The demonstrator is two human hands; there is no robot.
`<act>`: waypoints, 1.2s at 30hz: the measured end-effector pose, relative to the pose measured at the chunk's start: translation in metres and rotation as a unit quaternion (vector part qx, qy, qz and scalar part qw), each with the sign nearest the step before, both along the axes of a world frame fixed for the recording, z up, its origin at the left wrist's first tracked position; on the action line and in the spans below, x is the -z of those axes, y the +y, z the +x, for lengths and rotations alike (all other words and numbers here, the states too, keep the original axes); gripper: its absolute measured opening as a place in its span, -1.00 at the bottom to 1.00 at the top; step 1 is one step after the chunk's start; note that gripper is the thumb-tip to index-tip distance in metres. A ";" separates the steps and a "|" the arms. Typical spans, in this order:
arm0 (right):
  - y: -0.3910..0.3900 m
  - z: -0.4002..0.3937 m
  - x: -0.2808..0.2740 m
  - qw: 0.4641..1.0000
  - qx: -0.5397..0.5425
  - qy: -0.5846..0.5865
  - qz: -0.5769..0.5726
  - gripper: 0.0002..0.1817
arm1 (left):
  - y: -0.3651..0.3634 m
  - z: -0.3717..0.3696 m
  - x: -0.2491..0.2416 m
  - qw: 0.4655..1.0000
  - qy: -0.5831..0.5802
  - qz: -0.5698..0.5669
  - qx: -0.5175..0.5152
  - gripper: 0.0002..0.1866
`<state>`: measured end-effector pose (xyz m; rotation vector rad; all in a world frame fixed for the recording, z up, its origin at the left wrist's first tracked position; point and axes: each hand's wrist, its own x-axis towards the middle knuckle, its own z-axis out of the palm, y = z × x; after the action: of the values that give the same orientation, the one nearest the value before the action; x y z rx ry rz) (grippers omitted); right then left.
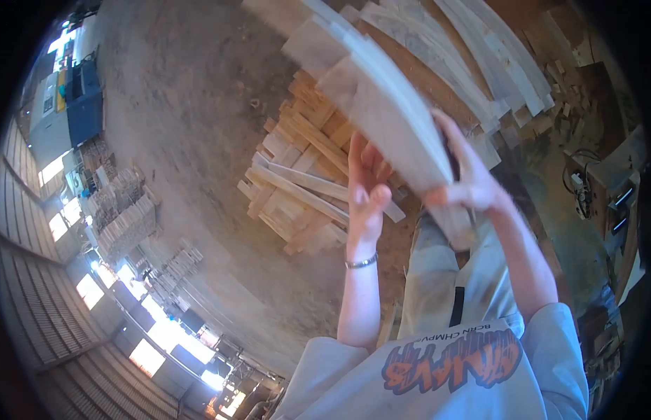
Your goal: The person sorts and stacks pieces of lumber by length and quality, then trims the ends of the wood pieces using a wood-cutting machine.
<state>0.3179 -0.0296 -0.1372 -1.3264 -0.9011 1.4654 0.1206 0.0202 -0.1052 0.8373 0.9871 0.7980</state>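
My right hand [469,178] grips the near end of several pale wooden boards [388,119], thumb on the near side and fingers over the far edge. The boards are held together as a stack, tilted up and away to the left, with their far end blurred. My left hand [369,189], with a bracelet on the wrist, is beside the boards' left edge. Its fingers are loosely bent and its thumb stands apart. The fingertips are right at the boards' edge, with no grip showing.
A heap of short wooden planks [297,175] lies on the dusty floor [192,91] beyond my left hand. Long boards [472,56] lie at the upper right, with offcuts [560,87] near them. Cables [584,185] are at the right. Stacked wood [122,210] stands far left.
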 end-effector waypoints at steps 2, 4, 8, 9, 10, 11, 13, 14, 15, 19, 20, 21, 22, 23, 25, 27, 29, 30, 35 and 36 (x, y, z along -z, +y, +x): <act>-0.012 -0.003 -0.033 0.998 -0.037 -0.030 0.029 0.40 | -0.010 0.003 -0.029 1.000 0.016 -0.009 0.013 0.23; -0.017 -0.003 -0.070 0.993 -0.067 -0.068 0.065 0.40 | -0.028 -0.004 -0.047 0.997 0.060 -0.054 -0.006 0.21; -0.023 0.012 -0.135 0.982 -0.105 -0.094 0.123 0.43 | -0.070 -0.011 -0.086 0.991 0.084 -0.083 -0.067 0.18; -0.025 0.017 -0.151 0.979 -0.116 -0.089 0.142 0.45 | -0.082 -0.013 -0.098 0.989 0.090 -0.087 -0.082 0.17; -0.028 0.023 -0.168 0.972 -0.123 -0.098 0.173 0.38 | -0.095 -0.015 -0.109 0.987 0.094 -0.090 -0.098 0.16; -0.031 0.029 -0.176 0.978 -0.114 -0.026 0.171 0.31 | -0.106 -0.015 -0.121 0.985 0.097 -0.089 -0.110 0.15; -0.043 0.044 -0.183 0.976 -0.090 0.111 0.164 0.16 | -0.128 -0.017 -0.146 0.983 0.096 -0.087 -0.127 0.14; -0.050 0.064 -0.186 0.980 -0.099 0.104 0.137 -0.10 | -0.138 -0.019 -0.157 0.983 0.093 -0.084 -0.134 0.13; -0.064 0.072 -0.178 0.992 -0.042 0.087 0.080 -0.18 | -0.147 -0.021 -0.169 0.983 0.087 -0.080 -0.141 0.12; -0.123 0.072 -0.213 0.862 0.138 0.489 -0.001 -0.05 | -0.178 -0.032 -0.213 0.983 0.060 -0.057 -0.164 0.09; -0.129 0.061 -0.245 0.836 0.158 0.525 0.034 0.01 | -0.186 -0.035 -0.218 0.983 0.051 -0.048 -0.170 0.08; -0.129 0.056 -0.270 0.850 0.154 0.499 0.071 0.05 | -0.192 -0.037 -0.225 0.983 0.040 -0.039 -0.174 0.07; -0.130 0.051 -0.290 0.862 0.152 0.471 0.109 0.10 | -0.196 -0.039 -0.232 0.983 0.026 -0.029 -0.177 0.06; -0.132 0.044 -0.307 0.871 0.153 0.443 0.146 0.14 | -0.197 -0.043 -0.239 0.984 0.016 -0.022 -0.175 0.05; -0.135 0.025 -0.325 0.859 0.165 0.453 0.175 0.22 | -0.200 -0.050 -0.252 0.987 -0.004 0.000 -0.161 0.04; -0.150 0.007 -0.346 0.828 0.186 0.504 0.162 0.25 | -0.201 -0.053 -0.262 0.989 -0.025 0.021 -0.147 0.02; -0.159 -0.001 -0.352 0.812 0.186 0.529 0.161 0.28 | -0.198 -0.051 -0.272 0.988 -0.061 0.040 -0.137 0.00; -0.162 -0.006 -0.351 0.802 0.182 0.545 0.163 0.28 | -0.194 -0.049 -0.275 0.987 -0.075 0.050 -0.129 0.00; -0.190 -0.022 -0.361 0.784 0.176 0.577 0.150 0.24 | -0.185 -0.041 -0.292 0.982 -0.135 0.090 -0.094 -0.05; -0.194 -0.023 -0.357 0.783 0.180 0.578 0.147 0.23 | -0.183 -0.038 -0.297 0.981 -0.144 0.093 -0.086 -0.05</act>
<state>0.2951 -0.2233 0.2195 -0.1648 -0.0182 1.3945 0.0827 -0.1625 0.1914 0.7754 0.7401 1.1392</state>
